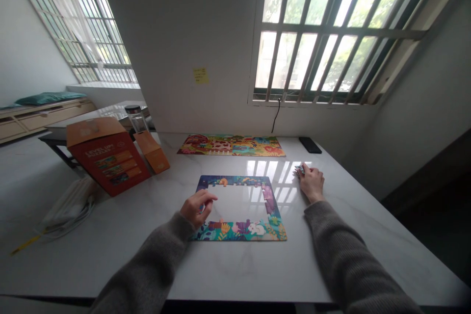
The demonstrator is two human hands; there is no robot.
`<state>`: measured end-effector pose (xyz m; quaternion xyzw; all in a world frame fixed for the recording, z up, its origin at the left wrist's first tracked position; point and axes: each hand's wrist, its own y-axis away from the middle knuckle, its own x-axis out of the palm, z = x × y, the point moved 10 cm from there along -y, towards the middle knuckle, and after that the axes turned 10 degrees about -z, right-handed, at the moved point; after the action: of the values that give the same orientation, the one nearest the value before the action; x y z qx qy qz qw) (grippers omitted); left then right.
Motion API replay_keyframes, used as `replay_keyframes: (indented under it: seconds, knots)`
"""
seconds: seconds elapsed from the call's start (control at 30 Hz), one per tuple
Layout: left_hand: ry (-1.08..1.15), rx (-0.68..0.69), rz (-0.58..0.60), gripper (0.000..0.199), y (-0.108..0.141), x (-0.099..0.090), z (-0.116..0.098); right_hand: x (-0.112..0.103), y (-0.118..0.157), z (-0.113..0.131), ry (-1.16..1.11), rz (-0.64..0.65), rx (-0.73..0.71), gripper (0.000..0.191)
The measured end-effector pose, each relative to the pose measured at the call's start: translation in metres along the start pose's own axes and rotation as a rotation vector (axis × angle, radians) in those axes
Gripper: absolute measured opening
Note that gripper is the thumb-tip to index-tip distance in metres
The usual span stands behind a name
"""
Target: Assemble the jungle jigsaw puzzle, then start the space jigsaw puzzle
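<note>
- The left hand (196,207) is half closed, with curved fingers, and it is above the left side of the puzzle border; I cannot tell if it holds a piece
- The right hand (311,182) lies on the worktop (110,260) to the right of the border, and its fingertips pinch some small puzzle pieces (300,170)
- The puzzle border (239,231) is a rectangle of joined jigsaw pieces, lying flat on the worktop near the person, between the two hands
- A finished jigsaw puzzle (231,145) with colourful animals lies flat further back, near the wall
- A red and orange puzzle box (106,161) stands on the left part of the worktop, and a smaller orange box (155,155) leans just beside it
- A glass jar with a dark lid (135,118) stands behind these boxes
- A black phone (309,144) lies at the back right, near the wall
- A white cable (68,221) lies at the left edge of the worktop
- A yellow sticky note (200,76) is on the wall, beside a barred window (331,34)
</note>
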<state>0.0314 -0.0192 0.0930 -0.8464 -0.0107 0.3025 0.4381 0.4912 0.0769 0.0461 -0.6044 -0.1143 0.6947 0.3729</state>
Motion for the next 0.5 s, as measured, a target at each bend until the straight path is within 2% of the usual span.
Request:
replay_keyframes:
  seconds: [0.13, 0.2, 0.27, 0.37, 0.43, 0.5]
  knots:
    - [0.029, -0.032, -0.008, 0.021, -0.001, -0.001, 0.001, -0.018, -0.006, 0.002, -0.061, -0.097, 0.028, 0.055]
    - [0.07, -0.085, -0.018, 0.021, -0.003, -0.001, 0.004, -0.032, -0.003, 0.022, -0.146, -0.145, -0.007, 0.058]
    - [0.141, -0.195, -0.027, 0.021, -0.007, 0.003, 0.011, -0.047, 0.011, 0.066, -0.295, -0.146, -0.138, 0.058]
    - [0.359, -0.435, -0.019, 0.025, -0.012, 0.021, 0.022, -0.077, 0.057, 0.158, -0.58, -0.069, -0.434, 0.054]
    - [0.596, -0.624, 0.02, 0.037, -0.013, 0.044, 0.025, -0.097, 0.091, 0.209, -0.718, -0.003, -0.555, 0.054]
    - [0.855, -0.801, 0.127, 0.052, -0.011, 0.075, 0.019, -0.115, 0.116, 0.242, -0.757, 0.014, -0.61, 0.056]
